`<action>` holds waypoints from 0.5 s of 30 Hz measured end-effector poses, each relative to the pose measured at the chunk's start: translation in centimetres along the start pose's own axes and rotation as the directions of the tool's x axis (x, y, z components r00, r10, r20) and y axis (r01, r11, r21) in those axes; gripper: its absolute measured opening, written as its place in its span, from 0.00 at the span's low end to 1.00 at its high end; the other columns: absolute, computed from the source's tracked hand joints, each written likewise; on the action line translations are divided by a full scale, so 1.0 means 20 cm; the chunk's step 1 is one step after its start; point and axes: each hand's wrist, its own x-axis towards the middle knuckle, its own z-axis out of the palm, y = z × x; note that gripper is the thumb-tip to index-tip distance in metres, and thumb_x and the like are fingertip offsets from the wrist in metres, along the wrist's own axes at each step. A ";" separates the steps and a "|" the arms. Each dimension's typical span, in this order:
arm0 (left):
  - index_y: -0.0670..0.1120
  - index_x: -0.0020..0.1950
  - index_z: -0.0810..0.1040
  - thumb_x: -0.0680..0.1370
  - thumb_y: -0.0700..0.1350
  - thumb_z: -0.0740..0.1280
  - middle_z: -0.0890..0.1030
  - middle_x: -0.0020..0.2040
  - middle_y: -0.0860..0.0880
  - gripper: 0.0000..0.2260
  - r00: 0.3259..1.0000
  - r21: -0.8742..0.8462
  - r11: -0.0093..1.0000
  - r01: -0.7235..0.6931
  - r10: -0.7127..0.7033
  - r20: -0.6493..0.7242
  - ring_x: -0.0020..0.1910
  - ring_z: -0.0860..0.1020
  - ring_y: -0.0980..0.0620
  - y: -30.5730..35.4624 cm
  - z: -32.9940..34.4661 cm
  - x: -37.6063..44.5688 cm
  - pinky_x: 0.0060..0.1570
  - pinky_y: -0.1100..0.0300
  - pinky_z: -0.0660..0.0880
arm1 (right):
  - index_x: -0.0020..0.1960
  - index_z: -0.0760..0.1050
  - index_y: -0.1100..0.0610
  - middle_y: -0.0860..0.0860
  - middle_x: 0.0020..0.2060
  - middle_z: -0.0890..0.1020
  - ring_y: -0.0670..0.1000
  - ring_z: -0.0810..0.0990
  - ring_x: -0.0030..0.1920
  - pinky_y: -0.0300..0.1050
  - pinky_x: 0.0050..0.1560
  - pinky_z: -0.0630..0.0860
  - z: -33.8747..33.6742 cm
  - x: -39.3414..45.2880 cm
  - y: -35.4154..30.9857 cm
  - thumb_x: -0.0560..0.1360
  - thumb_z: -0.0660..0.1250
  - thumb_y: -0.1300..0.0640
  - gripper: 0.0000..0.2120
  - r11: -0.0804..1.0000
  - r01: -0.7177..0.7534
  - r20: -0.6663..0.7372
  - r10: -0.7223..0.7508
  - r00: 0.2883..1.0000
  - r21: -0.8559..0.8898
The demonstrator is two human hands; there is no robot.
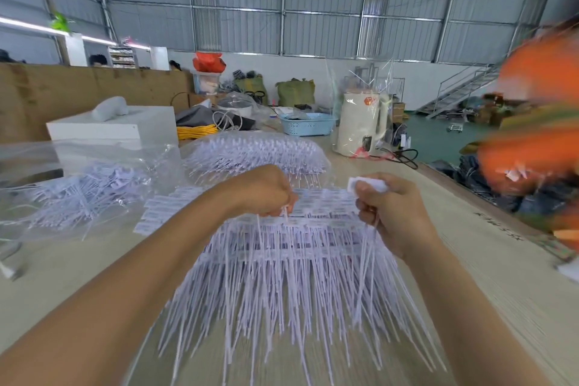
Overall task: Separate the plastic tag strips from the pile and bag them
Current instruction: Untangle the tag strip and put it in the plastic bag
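A big pile of white plastic tag strips [282, 266] lies on the table in front of me, heads in rows and thin tails fanned toward me. My left hand [263, 189] pinches one strip at the pile's upper middle. My right hand [387, 213] grips a small bunch of strips, their white heads sticking out above my thumb and their tails hanging below. A clear bag [78, 185] holding loose strips lies at the left. A second filled clear bag [253, 153] sits behind the pile.
A white kettle wrapped in plastic [360, 125] stands at the back right beside a blue basket [308, 124]. A white box [116, 125] sits at the back left. A blurred person in orange [532, 135] is at the right, beyond the table edge [488, 207].
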 end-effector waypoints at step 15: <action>0.48 0.52 0.82 0.78 0.48 0.66 0.80 0.57 0.52 0.08 0.990 0.155 0.979 -0.135 0.141 -0.030 0.57 0.77 0.53 -0.10 0.21 0.07 0.56 0.61 0.71 | 0.49 0.76 0.64 0.52 0.32 0.80 0.46 0.78 0.30 0.35 0.33 0.77 0.06 0.05 -0.03 0.76 0.63 0.67 0.04 0.953 -0.187 0.255 0.124 0.959 0.240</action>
